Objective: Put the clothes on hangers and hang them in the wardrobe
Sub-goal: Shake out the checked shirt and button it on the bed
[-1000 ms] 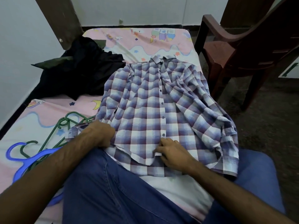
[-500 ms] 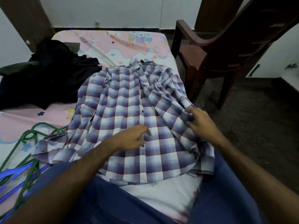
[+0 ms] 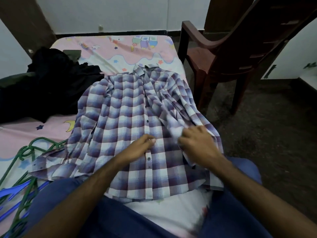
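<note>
No text, label, brand or number can be read anywhere in the view. The bedsheet (image 3: 137,54) carries only printed drawings: stars, a yellow moon, clouds and small cartoon figures, with no letters on them. The checked shirt (image 3: 130,117) shows only its pattern and buttons, with no label visible.
</note>
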The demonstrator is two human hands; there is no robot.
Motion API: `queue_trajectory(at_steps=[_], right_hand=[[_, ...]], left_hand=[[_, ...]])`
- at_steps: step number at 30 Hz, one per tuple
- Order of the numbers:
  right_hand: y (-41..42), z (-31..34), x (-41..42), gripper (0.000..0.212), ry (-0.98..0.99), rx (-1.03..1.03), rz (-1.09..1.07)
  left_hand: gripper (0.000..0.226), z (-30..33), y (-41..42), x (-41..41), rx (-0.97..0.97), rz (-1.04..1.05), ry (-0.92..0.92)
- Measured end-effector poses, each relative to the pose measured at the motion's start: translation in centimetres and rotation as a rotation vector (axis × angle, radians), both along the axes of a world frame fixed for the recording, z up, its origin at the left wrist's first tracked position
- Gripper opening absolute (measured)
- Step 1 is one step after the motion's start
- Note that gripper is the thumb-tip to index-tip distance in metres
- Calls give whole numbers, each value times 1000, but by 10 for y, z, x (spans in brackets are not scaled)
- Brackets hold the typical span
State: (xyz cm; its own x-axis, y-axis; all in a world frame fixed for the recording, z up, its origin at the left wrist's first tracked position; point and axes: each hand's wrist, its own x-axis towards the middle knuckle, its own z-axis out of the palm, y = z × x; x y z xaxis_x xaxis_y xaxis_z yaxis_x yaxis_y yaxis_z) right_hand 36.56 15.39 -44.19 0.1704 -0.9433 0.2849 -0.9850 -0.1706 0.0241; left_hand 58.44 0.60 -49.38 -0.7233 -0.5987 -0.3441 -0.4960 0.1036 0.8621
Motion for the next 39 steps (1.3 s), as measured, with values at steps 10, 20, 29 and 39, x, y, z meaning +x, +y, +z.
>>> queue_trajectory(at_steps=[10,20,29,39], right_hand=[[14,-38,23,65,-507,423,-260],[42,-42,0,63,86,493,-102],[48,-47,-14,29,94,309,-198],[49,-9,-24,38,-131,353,-409]], left_hand=[[60,-8,10,-1,45,205,44],[34,-4,6,22,145,308,-90],[62,-6,24,1,-279,75,-376],[27,-10,11,21,-102,310,-153]])
